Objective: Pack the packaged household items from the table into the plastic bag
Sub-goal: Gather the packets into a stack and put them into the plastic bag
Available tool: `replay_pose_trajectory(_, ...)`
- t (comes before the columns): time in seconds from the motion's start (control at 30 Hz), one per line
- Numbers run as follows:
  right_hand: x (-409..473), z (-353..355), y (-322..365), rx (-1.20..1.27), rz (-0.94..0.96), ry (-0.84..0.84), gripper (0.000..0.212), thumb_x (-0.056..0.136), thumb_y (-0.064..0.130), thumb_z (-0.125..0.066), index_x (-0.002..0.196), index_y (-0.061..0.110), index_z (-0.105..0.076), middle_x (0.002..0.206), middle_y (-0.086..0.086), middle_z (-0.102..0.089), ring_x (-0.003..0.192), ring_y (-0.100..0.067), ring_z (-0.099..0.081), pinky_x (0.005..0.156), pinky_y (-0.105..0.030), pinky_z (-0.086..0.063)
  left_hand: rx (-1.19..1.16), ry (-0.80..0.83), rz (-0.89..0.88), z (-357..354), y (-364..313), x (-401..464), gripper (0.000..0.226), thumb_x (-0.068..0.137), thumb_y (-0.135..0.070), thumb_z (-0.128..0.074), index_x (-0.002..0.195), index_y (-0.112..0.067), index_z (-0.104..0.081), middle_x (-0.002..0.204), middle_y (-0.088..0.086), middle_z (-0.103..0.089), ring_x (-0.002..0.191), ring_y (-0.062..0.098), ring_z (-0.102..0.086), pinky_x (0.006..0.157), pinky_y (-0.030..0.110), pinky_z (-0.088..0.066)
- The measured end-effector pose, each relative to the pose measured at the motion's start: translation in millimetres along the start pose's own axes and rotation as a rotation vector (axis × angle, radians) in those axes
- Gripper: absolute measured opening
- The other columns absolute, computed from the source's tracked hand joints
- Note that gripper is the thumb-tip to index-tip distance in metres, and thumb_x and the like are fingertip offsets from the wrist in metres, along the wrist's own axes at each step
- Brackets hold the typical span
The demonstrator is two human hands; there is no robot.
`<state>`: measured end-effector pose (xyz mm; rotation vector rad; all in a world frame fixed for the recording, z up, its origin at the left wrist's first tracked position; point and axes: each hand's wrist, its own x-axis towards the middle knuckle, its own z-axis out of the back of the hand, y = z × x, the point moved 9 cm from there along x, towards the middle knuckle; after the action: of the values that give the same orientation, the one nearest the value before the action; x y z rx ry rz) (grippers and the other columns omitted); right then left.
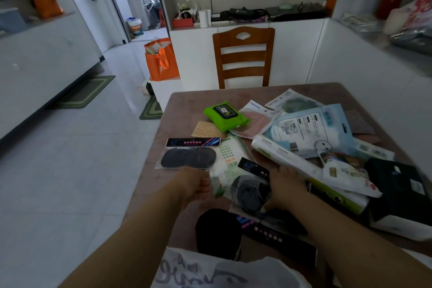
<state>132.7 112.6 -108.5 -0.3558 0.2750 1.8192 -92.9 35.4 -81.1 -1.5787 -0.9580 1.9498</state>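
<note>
We are reaching both hands over the bench [187,100], where the packets are lying in a loose pile. Our left hand [195,184] is closing its grip on the edge of a green-and-white packet [230,159], just below a clear sleeve holding a dark eye mask [188,157]. Our right hand [286,188] is pressing on a clear packet with a dark item [250,190]; its grip seems closed on it, though blur is hiding the fingers. A green wipes pack [225,116] is lying farther back.

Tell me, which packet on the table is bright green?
The wet-wipes pack with the black label flap, lying towards the table's far left; the packets around it are pale, clear or dark.
</note>
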Motion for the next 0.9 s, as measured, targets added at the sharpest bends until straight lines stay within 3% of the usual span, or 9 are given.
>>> replay_pose_trajectory(0.07, 5, -4, 3, 0.029, 0.027, 0.011, 0.139, 0.045, 0.069, -0.076, 0.149, 0.01, -0.006, 0.151, -0.017, -0.022, 0.138, -0.036, -0.023, 0.111, -0.048, -0.025, 0.009, -0.016, 0.01, 1, 1, 7, 0.02, 0.091, -0.007, -0.049, 0.073, -0.009, -0.056, 0.06, 0.006, -0.05, 0.051, 0.016, -0.047, 0.043, 0.02, -0.045)
replay_pose_trajectory(0.13, 6, -3, 7, 0.037, 0.04, 0.026, 0.137, 0.045, 0.068, -0.077, 0.148, 0.01, -0.008, 0.15, -0.015, -0.028, 0.136, -0.034, -0.027, 0.109, -0.047, -0.027, 0.013, -0.027, 0.014, 1, 2, 12, 0.016, 0.092, -0.01, -0.052, 0.078, -0.006, -0.06, 0.063, 0.008, -0.054, 0.052, 0.017, -0.051, 0.044, 0.022, -0.049)
replay_pose_trajectory(0.27, 2, 20, 16, 0.066, 0.096, -0.018, 0.077, 0.049, 0.06, -0.079, 0.11, 0.02, -0.056, 0.111, -0.003, -0.064, 0.101, -0.023, -0.06, 0.085, -0.036, -0.046, -0.02, -0.013, 0.021, -2, 3, 17, 0.014, 0.093, -0.009, -0.051, 0.082, -0.005, -0.059, 0.063, 0.008, -0.052, 0.054, 0.017, -0.049, 0.041, 0.019, -0.048)
replay_pose_trajectory(0.43, 12, 80, 19, 0.69, 0.149, -0.034, 0.031, 0.072, 0.04, -0.077, 0.091, 0.017, -0.068, 0.089, -0.007, -0.071, 0.075, -0.017, -0.066, 0.069, -0.027, -0.053, -0.116, 0.037, -0.04, 0, -2, 24, 0.031, 0.092, -0.035, -0.056, 0.077, -0.008, -0.058, 0.071, 0.009, -0.057, 0.059, 0.017, -0.056, 0.05, 0.024, -0.052)
replay_pose_trajectory(0.57, 43, 79, 77, 1.133, 0.179, 0.091, 0.045, 0.078, 0.048, -0.07, 0.107, 0.014, -0.069, 0.107, -0.012, -0.072, 0.096, -0.031, -0.067, 0.092, -0.051, -0.052, -0.457, 0.25, -0.049, -17, -4, 26, 0.04, 0.084, -0.039, -0.065, 0.104, -0.006, -0.074, 0.099, 0.017, -0.075, 0.087, 0.031, -0.073, 0.068, 0.041, -0.059)
replay_pose_trajectory(0.63, 66, 68, 96, 1.065, 0.098, 0.057, 0.064, 0.083, 0.062, -0.051, 0.115, 0.009, -0.065, 0.119, -0.014, -0.066, 0.109, -0.034, -0.061, 0.1, -0.05, -0.045, -0.521, 0.139, -0.059, -5, 2, 40, 0.033, 0.082, -0.021, -0.069, 0.109, -0.002, -0.069, 0.084, 0.015, -0.077, 0.074, 0.03, -0.074, 0.057, 0.04, -0.059)
replay_pose_trajectory(0.7, 90, 68, 91, 0.954, -0.018, -0.101, 0.06, 0.092, 0.056, -0.039, 0.121, 0.009, -0.06, 0.132, -0.017, -0.058, 0.121, -0.035, -0.052, 0.105, -0.042, -0.039, -0.539, -0.068, -0.067, 23, 10, 53, 0.026, 0.083, -0.014, -0.069, 0.105, -0.002, -0.067, 0.078, 0.014, -0.077, 0.071, 0.031, -0.072, 0.055, 0.038, -0.057)
replay_pose_trajectory(0.77, 107, 65, 90, 0.839, -0.049, -0.173, 0.049, 0.091, 0.049, -0.047, 0.127, 0.016, -0.056, 0.137, -0.014, -0.054, 0.124, -0.034, -0.049, 0.104, -0.039, -0.039, -0.541, -0.239, -0.076, 52, 18, 64, 0.026, 0.08, -0.015, -0.074, 0.101, -0.001, -0.066, 0.089, 0.018, -0.073, 0.076, 0.032, -0.069, 0.061, 0.041, -0.057)
replay_pose_trajectory(0.9, 123, 27, 104, 0.633, -0.166, -0.014, 0.077, 0.066, 0.066, -0.063, 0.124, 0.016, -0.058, 0.132, -0.013, -0.057, 0.119, -0.033, -0.052, 0.098, -0.039, -0.044, -0.601, -0.363, -0.027, 84, 36, 71, 0.047, 0.075, -0.018, -0.079, 0.114, 0.003, -0.063, 0.113, 0.026, -0.067, 0.096, 0.041, -0.066, 0.085, 0.058, -0.053)
